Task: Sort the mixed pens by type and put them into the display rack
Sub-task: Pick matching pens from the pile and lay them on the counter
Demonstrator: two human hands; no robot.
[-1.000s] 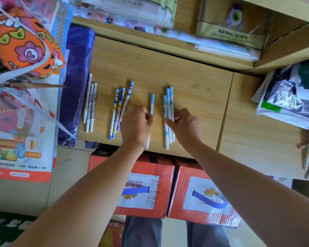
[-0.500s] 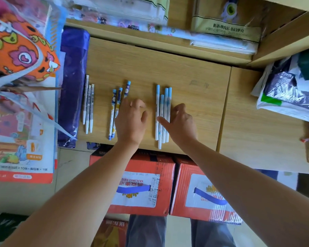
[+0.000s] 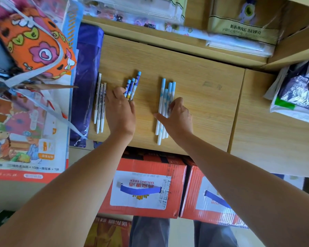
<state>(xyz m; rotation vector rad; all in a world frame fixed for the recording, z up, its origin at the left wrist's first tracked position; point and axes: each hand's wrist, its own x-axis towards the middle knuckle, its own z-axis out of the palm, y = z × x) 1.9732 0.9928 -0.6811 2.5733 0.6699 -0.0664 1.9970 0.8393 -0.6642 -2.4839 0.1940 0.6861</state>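
L hand (image 3: 120, 113): fingers together over dark-blue pens (image 3: 133, 84), grip unclear. R hand (image 3: 177, 117): thumb splayed, fingers pressing light-blue pens (image 3: 163, 97). I'd level ends under fingertips before lifting. White pens (image 3: 100, 104) just outside L's knuckles.

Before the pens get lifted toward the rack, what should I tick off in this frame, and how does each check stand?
1. Types separated: ok. The white pens, dark blue pens and light blue pens lie in three groups, apart, on the table.
2. Ends lined up within each group: not ok. The tips are staggered in all three.
3. Contact of the left hand with the dark blue pens: ok. Its fingers rest on them.
4. Grip of the right hand on the light blue pens: cannot tell. Its thumb and fingers flank them.
5. The display rack in sight: not ok. None shows.
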